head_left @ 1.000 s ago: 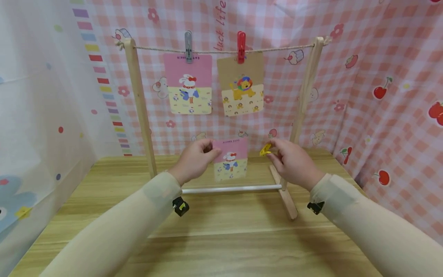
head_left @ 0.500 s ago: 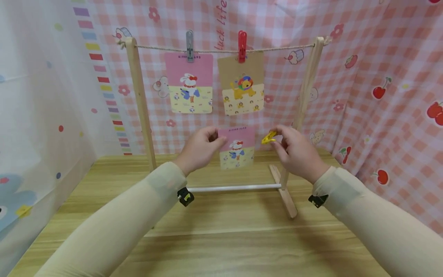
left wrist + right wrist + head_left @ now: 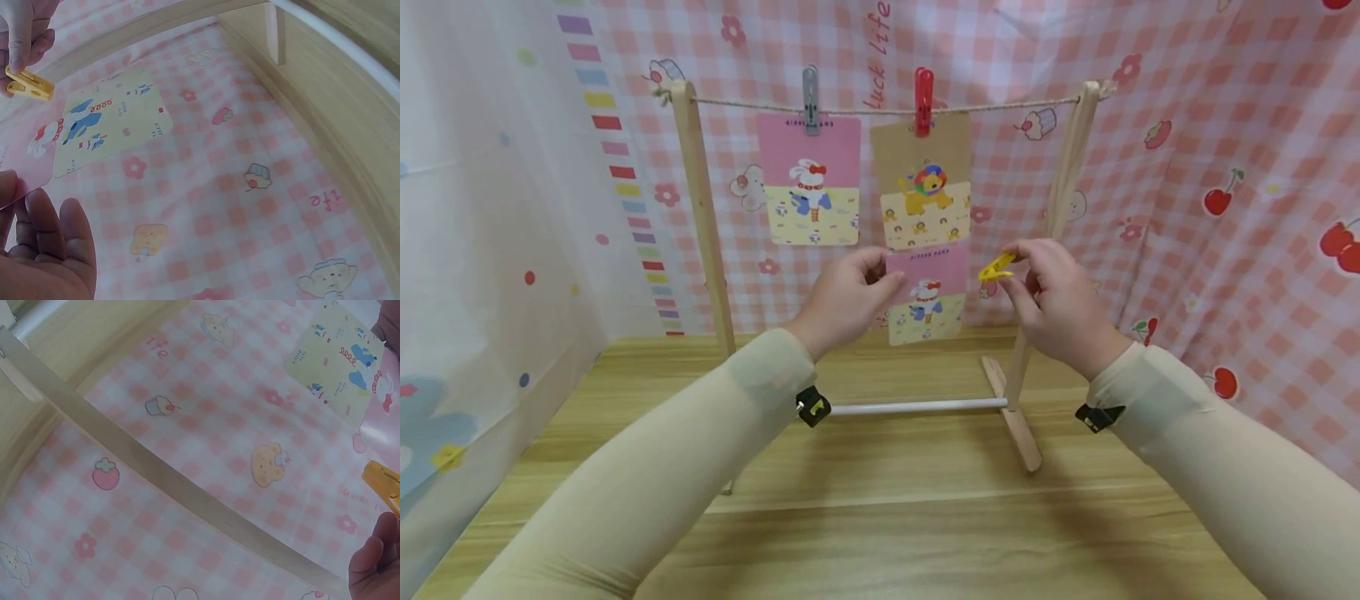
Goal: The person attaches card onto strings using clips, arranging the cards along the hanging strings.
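Observation:
My left hand (image 3: pixel 850 292) pinches the upper left edge of a pink and yellow rabbit card (image 3: pixel 927 304), held upright just below the hanging lion card (image 3: pixel 922 183). In the left wrist view the same card (image 3: pixel 112 125) shows its printed yellow half. To its right, my right hand (image 3: pixel 1063 296) pinches a yellow clothespin (image 3: pixel 997 267) by its handle end, apart from the card. On the rope (image 3: pixel 1007 107) above, a grey clothespin (image 3: pixel 810 100) holds another rabbit card (image 3: pixel 811 183), and a red clothespin (image 3: pixel 923 102) holds the lion card.
The rope is strung between two wooden posts, left (image 3: pixel 703 208) and right (image 3: pixel 1067 175). A white rod (image 3: pixel 917 407) joins them low down. One wooden foot (image 3: pixel 1013 417) shows on the tabletop (image 3: pixel 925 533). Checked cloth (image 3: pixel 1015 50) hangs behind.
Both hands have risen and shifted slightly right, carrying the rabbit card and the yellow clothespin upward toward the hanging cards. What hangs on the rope stays as it was.

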Motion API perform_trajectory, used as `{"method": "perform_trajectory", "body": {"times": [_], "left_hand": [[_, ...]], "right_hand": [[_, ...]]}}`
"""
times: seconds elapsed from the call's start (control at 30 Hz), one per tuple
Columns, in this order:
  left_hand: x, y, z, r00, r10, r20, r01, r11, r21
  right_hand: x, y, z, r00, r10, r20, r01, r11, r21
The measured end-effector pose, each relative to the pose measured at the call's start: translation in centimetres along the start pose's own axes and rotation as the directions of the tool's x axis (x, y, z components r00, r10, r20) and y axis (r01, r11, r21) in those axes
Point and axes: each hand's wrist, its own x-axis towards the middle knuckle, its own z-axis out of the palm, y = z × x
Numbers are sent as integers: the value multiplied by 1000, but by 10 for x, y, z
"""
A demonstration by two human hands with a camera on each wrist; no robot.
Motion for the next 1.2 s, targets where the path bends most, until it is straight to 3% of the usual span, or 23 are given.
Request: {"method": "perform_trajectory", "body": {"times": [0.27, 0.77, 1.2], "left_hand": [[9, 17, 0, 999, 34, -5, -34, 999, 24], [25, 44, 0, 999, 42, -19, -40, 995, 93], [37, 69, 0, 997, 16, -79, -8, 994, 107]], "right_hand": [[11, 1, -9, 998, -17, -65, 17, 1000, 6], [24, 0, -27, 994, -1, -107, -2, 1000, -27], [37, -5, -39, 990, 14, -143, -18, 999, -30]]}}
